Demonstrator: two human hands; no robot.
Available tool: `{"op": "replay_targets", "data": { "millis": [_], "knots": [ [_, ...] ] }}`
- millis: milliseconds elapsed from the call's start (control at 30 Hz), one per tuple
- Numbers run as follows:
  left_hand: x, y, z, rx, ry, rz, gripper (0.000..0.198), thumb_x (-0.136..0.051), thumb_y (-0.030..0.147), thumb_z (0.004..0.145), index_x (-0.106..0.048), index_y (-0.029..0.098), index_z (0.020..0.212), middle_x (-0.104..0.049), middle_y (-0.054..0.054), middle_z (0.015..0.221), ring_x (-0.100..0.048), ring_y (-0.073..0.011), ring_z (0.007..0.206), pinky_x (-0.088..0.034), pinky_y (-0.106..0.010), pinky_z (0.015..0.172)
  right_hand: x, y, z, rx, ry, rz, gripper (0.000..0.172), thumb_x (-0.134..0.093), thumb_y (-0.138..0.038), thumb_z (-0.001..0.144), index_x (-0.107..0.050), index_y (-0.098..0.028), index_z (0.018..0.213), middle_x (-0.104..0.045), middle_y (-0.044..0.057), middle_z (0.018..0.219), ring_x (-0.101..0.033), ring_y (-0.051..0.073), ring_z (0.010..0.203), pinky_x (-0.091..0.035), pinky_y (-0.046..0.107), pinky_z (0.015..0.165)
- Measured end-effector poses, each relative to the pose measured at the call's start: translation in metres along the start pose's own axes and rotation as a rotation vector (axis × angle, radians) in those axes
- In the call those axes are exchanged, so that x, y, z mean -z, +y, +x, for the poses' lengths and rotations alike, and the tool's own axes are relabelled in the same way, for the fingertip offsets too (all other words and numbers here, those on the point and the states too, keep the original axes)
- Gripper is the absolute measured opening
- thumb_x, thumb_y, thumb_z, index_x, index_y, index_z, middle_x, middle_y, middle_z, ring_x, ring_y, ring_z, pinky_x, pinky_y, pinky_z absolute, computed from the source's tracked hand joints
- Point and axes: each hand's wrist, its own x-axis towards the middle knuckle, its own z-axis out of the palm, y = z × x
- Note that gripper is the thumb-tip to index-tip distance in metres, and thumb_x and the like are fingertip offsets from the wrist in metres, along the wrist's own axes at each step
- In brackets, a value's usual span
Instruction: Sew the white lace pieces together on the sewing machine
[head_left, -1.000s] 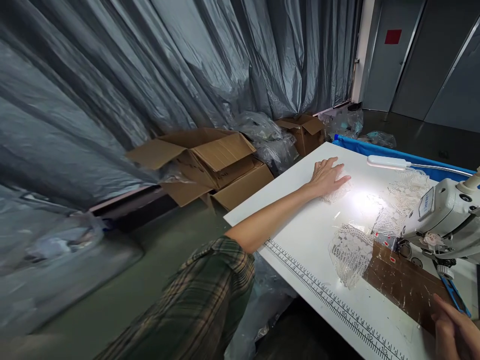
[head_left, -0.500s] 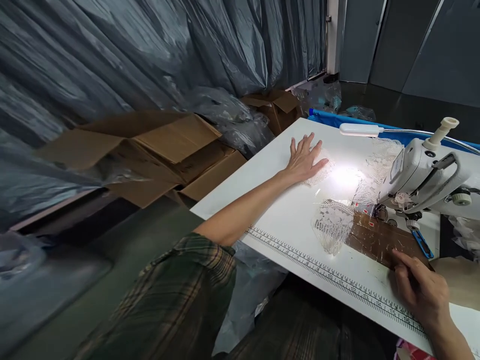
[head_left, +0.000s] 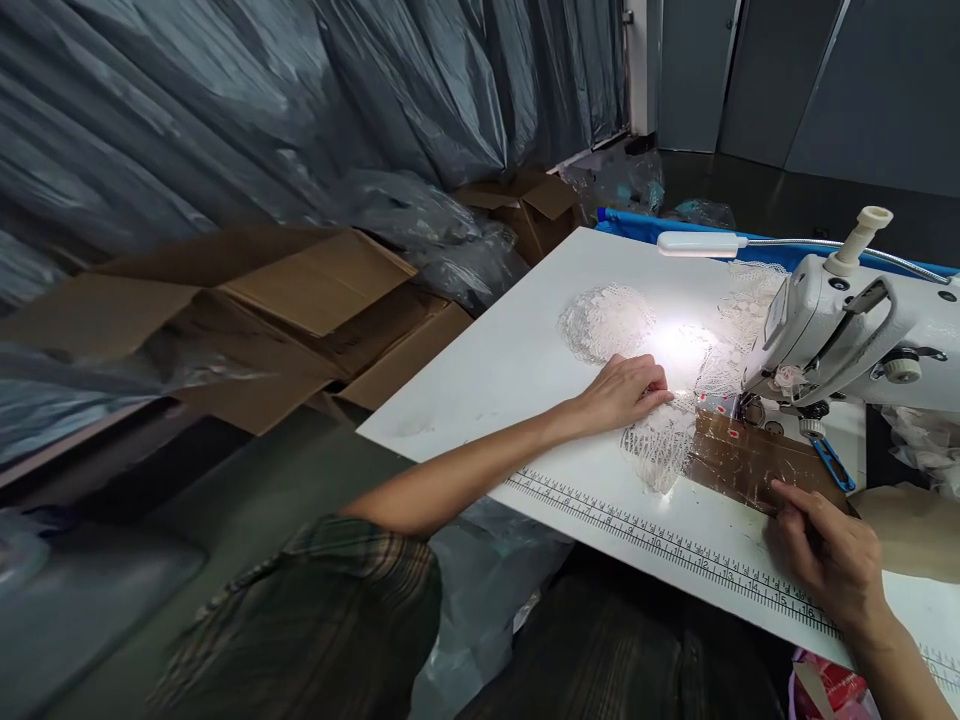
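My left hand (head_left: 628, 392) is closed in a pinch at the top edge of a white lace piece (head_left: 658, 452), just left of the sewing machine's needle area. The fingertips partly hide the edge they hold. That lace lies flat on the white table, overlapping the brown plate (head_left: 739, 465). My right hand (head_left: 831, 548) rests near the plate's front edge, index finger stretched onto it and the other fingers loosely curled, with nothing visible in it. A round pile of white lace (head_left: 606, 322) lies beyond my left hand. More lace (head_left: 724, 365) lies beside the sewing machine (head_left: 814, 320).
Blue thread snips (head_left: 834, 463) lie right of the plate. A lit lamp (head_left: 697, 244) on a bendable neck hangs over the table. A printed ruler (head_left: 660, 548) runs along the front edge. Open cardboard boxes (head_left: 322, 285) and clear plastic bags (head_left: 442, 235) stand to the left.
My left hand has come back from the lace pile, uncovering it, and has closed at the edge of the nearer lace piece. My right hand stays by the plate. The view has shifted slightly.
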Motion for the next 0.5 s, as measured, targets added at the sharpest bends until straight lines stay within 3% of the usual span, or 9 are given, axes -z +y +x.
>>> {"op": "replay_targets", "data": {
  "millis": [133, 200, 267, 367, 433, 500],
  "knots": [
    [0.000, 0.010, -0.001, -0.144, 0.121, 0.000, 0.032, -0.053, 0.041, 0.104, -0.065, 0.018, 0.087, -0.066, -0.004, 0.092, -0.059, -0.0166, 0.082, -0.045, -0.038, 0.085, 0.000, -0.003, 0.002, -0.049, 0.009, 0.037, 0.030, -0.052, -0.008, 0.092, -0.071, -0.022, 0.111, -0.069, -0.003, 0.064, -0.059, 0.008, 0.046, -0.051, 0.018, 0.049],
    [-0.001, 0.028, -0.005, -0.272, 0.081, -0.129, 0.031, -0.051, 0.039, 0.105, -0.064, 0.017, 0.088, -0.069, -0.003, 0.088, -0.062, -0.0155, 0.079, -0.049, -0.037, 0.083, 0.000, -0.006, 0.005, -0.085, 0.006, 0.055, 0.028, -0.053, -0.012, 0.094, -0.070, -0.021, 0.114, -0.070, 0.000, 0.069, -0.063, 0.010, 0.052, -0.053, 0.020, 0.053],
    [0.000, 0.050, -0.012, -0.397, -0.043, -0.362, 0.028, -0.048, 0.032, 0.107, -0.063, 0.016, 0.090, -0.070, -0.003, 0.083, -0.064, -0.0124, 0.072, -0.054, -0.029, 0.072, 0.000, -0.009, 0.009, -0.138, -0.027, 0.084, 0.030, -0.056, -0.021, 0.095, -0.069, -0.021, 0.122, -0.074, 0.007, 0.089, -0.071, 0.016, 0.075, -0.060, 0.026, 0.067],
    [0.009, 0.082, -0.023, -0.392, -0.166, -0.598, 0.013, -0.055, 0.027, 0.103, -0.063, 0.016, 0.103, -0.073, -0.005, 0.093, -0.067, -0.0119, 0.076, -0.055, -0.024, 0.066, -0.002, -0.016, 0.017, -0.203, -0.139, 0.215, 0.045, -0.058, -0.039, 0.096, -0.061, -0.022, 0.138, -0.069, 0.015, 0.123, -0.067, 0.025, 0.113, -0.059, 0.041, 0.093],
    [0.019, 0.094, -0.028, -0.336, -0.187, -0.691, 0.013, -0.059, 0.026, 0.100, -0.064, 0.018, 0.109, -0.074, -0.005, 0.097, -0.070, -0.0127, 0.081, -0.056, -0.023, 0.069, -0.003, -0.021, 0.023, -0.263, -0.248, 0.388, 0.051, -0.054, -0.047, 0.098, -0.057, -0.023, 0.143, -0.067, 0.015, 0.129, -0.065, 0.025, 0.119, -0.057, 0.042, 0.098],
    [0.026, 0.096, -0.027, -0.254, -0.190, -0.740, 0.013, -0.062, 0.026, 0.098, -0.066, 0.019, 0.108, -0.075, -0.005, 0.100, -0.071, -0.0140, 0.086, -0.057, -0.025, 0.074, -0.004, -0.025, 0.028, -0.379, -0.377, 0.586, 0.052, -0.053, -0.051, 0.098, -0.059, -0.023, 0.141, -0.071, 0.012, 0.121, -0.068, 0.023, 0.111, -0.058, 0.038, 0.094]
  ]
}}
